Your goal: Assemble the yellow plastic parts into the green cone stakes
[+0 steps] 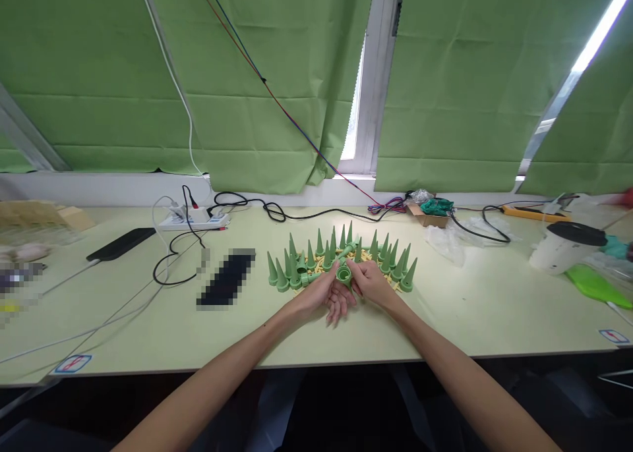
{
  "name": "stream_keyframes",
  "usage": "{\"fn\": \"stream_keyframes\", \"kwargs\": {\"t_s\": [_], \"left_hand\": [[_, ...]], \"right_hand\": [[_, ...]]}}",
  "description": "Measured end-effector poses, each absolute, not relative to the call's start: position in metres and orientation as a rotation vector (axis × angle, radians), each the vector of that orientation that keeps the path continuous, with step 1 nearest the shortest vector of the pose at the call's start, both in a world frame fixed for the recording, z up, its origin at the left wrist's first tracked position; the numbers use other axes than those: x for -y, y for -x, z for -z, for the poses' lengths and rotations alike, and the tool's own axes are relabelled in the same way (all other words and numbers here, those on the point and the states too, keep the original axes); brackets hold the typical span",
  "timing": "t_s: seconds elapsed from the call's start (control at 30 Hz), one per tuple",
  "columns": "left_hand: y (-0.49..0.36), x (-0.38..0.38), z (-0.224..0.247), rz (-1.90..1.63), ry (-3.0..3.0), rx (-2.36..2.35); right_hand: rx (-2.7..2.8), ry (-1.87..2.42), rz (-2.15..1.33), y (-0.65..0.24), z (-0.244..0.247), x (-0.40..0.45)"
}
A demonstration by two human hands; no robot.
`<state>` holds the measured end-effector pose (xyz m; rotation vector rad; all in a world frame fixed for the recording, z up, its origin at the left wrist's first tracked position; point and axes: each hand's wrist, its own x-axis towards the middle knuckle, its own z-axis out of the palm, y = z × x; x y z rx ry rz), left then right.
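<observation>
Between my hands is a green plastic piece [343, 275] with a round, hollow end facing me. My left hand [327, 292] grips it from the left, with some fingers curled loosely below. From the right, my right hand [368, 281] pinches it with thumb and fingers. Just beyond, several green plastic spikes [298, 277] stand point up in an arc on the table. Small yellow pieces [316, 265] lie scattered among them. A green tube-like part [310, 279] rests on its side left of my hands.
On the left are a dark pixelated slab [227, 277], a black flat object [121, 243] and a power strip [188, 218] with loose cables. To the right stand a small cardboard box [428, 215] and a lidded white cup [564, 249], near a bright green flat object [598, 286]. Green blinds [277, 109] hang behind.
</observation>
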<state>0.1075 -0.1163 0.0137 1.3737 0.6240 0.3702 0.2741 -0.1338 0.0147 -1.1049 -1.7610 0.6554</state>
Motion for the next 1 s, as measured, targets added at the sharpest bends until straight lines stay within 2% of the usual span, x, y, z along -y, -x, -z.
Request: {"fn": "stream_keyframes", "kwargs": {"t_s": [0.3,1.0], "left_hand": [[-0.1079,0.1175,-0.0152,-0.526,-1.463,-0.622],[-0.1067,0.1254,-0.0223,-0.72,-1.841,-0.735]], "right_hand": [[1.749,1.057,-0.744,-0.275,-0.0136,0.136],[1.797,1.156,-0.629,-0.276,-0.0072,0.1334]]}}
